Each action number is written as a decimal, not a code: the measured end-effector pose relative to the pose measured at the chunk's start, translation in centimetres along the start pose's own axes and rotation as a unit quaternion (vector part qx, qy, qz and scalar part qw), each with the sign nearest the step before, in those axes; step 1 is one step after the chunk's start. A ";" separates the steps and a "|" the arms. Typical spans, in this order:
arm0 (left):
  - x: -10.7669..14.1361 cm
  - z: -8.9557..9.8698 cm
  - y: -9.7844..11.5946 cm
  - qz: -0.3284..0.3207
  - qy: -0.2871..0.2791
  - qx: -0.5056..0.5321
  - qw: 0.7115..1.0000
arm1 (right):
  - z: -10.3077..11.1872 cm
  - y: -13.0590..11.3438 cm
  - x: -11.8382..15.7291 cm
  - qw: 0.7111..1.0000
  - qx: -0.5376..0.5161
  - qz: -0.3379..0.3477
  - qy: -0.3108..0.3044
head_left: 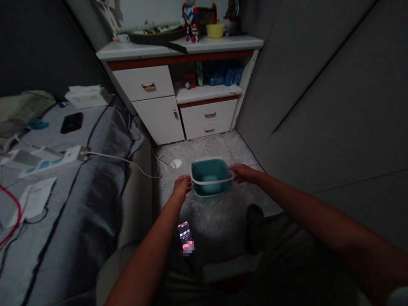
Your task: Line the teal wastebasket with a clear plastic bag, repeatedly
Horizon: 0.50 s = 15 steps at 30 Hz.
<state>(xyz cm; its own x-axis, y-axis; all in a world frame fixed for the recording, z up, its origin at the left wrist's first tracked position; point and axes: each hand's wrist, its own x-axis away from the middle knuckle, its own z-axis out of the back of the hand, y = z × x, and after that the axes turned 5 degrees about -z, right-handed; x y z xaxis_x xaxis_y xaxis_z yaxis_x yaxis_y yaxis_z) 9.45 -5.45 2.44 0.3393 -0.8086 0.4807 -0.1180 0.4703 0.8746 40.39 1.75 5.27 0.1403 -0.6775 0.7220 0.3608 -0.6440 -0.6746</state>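
And there it is: the left hand (pixel 182 188) and right hand (pixel 244 173) grip opposite sides of a teal plastic basin (pixel 208 172), fingers curled tight over its white rim. The basin sits over the tiled floor (pixel 219 212), just before a white drawer cabinet (pixel 159 119), a lit phone (pixel 185 236) below.

Home, small bedroom. A bed (pixel 73 212) with rumpled gray bedding runs along one side, a pillow (pixel 22 110) at its far end, and a smartphone (pixel 72 123), loose papers (pixel 89 97) and a power strip (pixel 44 159) lie on top. Ahead stands a white drawer cabinet (pixel 153 102) with a toy robot figurine (pixel 190 23) and a yellow bowl (pixel 215 30) on top, household clutter on its shelf. Marble-look floor tiles (pixel 204 148).
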 end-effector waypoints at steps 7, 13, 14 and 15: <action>2.0 0.5 -2.1 0.031 0.052 -0.044 0.997 | -0.9 2.9 2.1 0.992 0.116 -0.047 0.011; 1.6 -0.2 -3.1 0.017 -0.008 -0.100 0.995 | -1.6 5.1 2.6 0.963 0.264 -0.042 -0.038; 1.4 -0.6 -3.3 0.014 -0.017 -0.111 0.994 | -1.9 5.4 2.4 0.956 0.285 -0.041 -0.045; 1.1 -0.9 -3.5 0.009 -0.023 -0.122 0.992 | -2.1 5.6 2.2 0.950 0.304 -0.042 -0.051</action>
<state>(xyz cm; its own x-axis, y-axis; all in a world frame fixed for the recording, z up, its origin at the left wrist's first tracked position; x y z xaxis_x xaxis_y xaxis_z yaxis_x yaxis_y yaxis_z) 11.08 -7.73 -0.16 0.2953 -0.8117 0.5039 0.1079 0.5524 0.8266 40.76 -4.14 2.78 0.1651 -0.5756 0.8009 0.8364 -0.3487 -0.4230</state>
